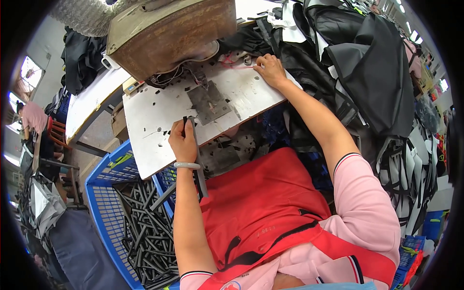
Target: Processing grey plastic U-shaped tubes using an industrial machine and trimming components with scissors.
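My left hand [183, 141] is closed round a dark strap [200, 178] at the near edge of the white worktable [150, 157]. One end of the strap pokes up above the fingers, and its length hangs down past my wrist toward my lap. My right hand [271, 71] rests at the table's far right corner with its fingers curled. A thin pink strand [241, 66] runs to its fingertips; whatever lies under them is hidden. Between the hands, a metal plate [210, 104] is set into the tabletop, below a machine with a rusty brown housing [169, 36].
A blue plastic basket [100, 208] by my left side holds many short black tube-like pieces [147, 237]. Black fabric [372, 72] is heaped high on the right. Dark scraps dot the tabletop. Another person [34, 118] sits far left. A red apron [270, 193] covers my lap.
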Demonstrator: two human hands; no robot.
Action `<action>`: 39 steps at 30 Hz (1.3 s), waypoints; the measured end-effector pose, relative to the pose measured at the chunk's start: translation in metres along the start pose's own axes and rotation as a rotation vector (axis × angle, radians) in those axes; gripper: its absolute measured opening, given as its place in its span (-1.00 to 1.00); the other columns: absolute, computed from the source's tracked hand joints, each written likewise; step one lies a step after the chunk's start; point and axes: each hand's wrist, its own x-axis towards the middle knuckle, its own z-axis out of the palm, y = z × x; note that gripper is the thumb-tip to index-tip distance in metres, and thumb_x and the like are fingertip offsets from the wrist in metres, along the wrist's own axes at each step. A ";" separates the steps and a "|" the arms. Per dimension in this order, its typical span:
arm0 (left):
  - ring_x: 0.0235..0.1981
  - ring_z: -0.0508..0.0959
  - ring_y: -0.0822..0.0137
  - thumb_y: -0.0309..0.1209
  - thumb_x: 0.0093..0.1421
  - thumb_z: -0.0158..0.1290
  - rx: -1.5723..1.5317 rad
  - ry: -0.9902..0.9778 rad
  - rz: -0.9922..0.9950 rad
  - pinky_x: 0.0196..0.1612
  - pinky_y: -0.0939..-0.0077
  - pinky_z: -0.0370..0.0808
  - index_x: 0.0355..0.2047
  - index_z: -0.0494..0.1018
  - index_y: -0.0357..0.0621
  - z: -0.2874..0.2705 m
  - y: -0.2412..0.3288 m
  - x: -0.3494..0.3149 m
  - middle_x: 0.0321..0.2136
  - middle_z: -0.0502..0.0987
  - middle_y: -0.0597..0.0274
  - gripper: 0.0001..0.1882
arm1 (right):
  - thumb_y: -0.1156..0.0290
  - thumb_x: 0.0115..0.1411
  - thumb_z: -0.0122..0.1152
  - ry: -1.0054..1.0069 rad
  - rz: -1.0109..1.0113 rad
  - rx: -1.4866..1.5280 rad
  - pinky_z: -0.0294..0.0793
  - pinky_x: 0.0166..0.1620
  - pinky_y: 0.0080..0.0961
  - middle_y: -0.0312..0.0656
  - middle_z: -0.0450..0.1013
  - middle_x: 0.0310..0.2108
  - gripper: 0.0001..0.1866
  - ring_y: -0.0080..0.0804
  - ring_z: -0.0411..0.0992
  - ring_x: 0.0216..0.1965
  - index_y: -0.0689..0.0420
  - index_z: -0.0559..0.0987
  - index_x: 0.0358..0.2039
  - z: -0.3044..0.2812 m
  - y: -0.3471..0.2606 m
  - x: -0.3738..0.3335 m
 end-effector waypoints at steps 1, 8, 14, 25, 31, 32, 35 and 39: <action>-0.42 0.45 0.30 -0.39 0.25 0.03 -0.016 -0.011 0.002 -0.31 0.52 0.38 -0.34 0.47 -0.39 0.000 0.001 0.000 -0.40 0.50 0.13 -0.77 | 0.21 0.16 0.17 -0.017 0.008 -0.006 0.29 0.03 -0.24 -0.14 0.41 -0.25 -0.80 -0.13 0.34 -0.09 0.06 0.59 -0.34 -0.002 -0.002 -0.003; -0.42 0.44 0.31 -0.39 0.24 0.03 -0.008 -0.004 -0.019 -0.28 0.53 0.37 -0.35 0.46 -0.39 -0.001 0.004 -0.002 -0.42 0.49 0.14 -0.77 | 0.22 0.12 0.20 -0.110 -0.055 0.032 0.35 -0.10 -0.17 -0.02 0.46 -0.39 -0.72 -0.02 0.37 -0.23 0.20 0.52 -0.51 -0.022 -0.024 -0.032; -0.44 0.46 0.27 -0.39 0.24 0.03 0.004 0.004 0.026 -0.32 0.51 0.38 -0.34 0.47 -0.39 0.000 0.002 -0.003 -0.40 0.50 0.11 -0.77 | 0.25 0.14 0.17 -0.376 -0.137 0.278 0.41 -0.22 -0.22 -0.03 0.50 -0.36 -0.75 -0.08 0.45 -0.30 0.21 0.56 -0.42 -0.055 -0.050 -0.079; -0.43 0.47 0.19 -0.38 0.23 0.03 0.039 -0.001 0.064 -0.31 0.45 0.39 -0.35 0.47 -0.40 0.000 0.002 -0.004 -0.38 0.51 0.06 -0.76 | 0.29 0.04 0.30 0.003 0.142 0.123 0.40 0.01 -0.22 0.00 0.44 -0.12 -0.51 -0.01 0.41 -0.05 0.04 0.46 0.02 -0.036 -0.034 -0.044; -0.43 0.46 0.18 -0.37 0.23 0.03 0.077 -0.003 0.057 -0.31 0.45 0.39 -0.35 0.46 -0.40 0.002 0.003 -0.005 -0.38 0.50 0.06 -0.76 | 0.21 -0.01 0.37 -0.140 0.269 0.199 0.41 0.00 -0.18 0.02 0.42 -0.07 -0.22 0.04 0.42 -0.04 -0.04 0.23 0.22 -0.040 -0.027 -0.035; -0.44 0.45 0.18 -0.37 0.23 0.02 0.074 0.000 0.061 -0.31 0.45 0.39 -0.35 0.46 -0.40 0.002 0.004 -0.005 -0.39 0.50 0.06 -0.75 | 0.15 -0.03 0.39 -0.129 0.275 0.156 0.42 0.01 -0.20 0.02 0.43 -0.04 -0.18 0.00 0.43 -0.02 -0.06 0.24 0.24 -0.041 -0.027 -0.030; -0.45 0.45 0.19 -0.37 0.23 0.02 0.060 -0.002 0.057 -0.33 0.45 0.38 -0.36 0.46 -0.40 0.002 0.004 -0.005 -0.39 0.49 0.06 -0.75 | 0.06 -0.05 0.39 -0.280 0.252 0.014 0.41 0.02 -0.22 0.00 0.48 -0.08 -0.20 -0.04 0.44 -0.02 -0.06 0.32 0.21 -0.049 -0.024 -0.018; -0.46 0.44 0.19 -0.37 0.23 0.01 0.062 -0.011 0.057 -0.35 0.44 0.37 -0.37 0.46 -0.40 0.002 0.004 -0.005 -0.39 0.49 0.06 -0.75 | 0.00 -0.09 0.40 -0.380 0.269 -0.059 0.38 0.09 -0.27 0.00 0.47 -0.06 -0.29 -0.08 0.42 0.02 -0.06 0.48 0.10 -0.056 -0.020 -0.002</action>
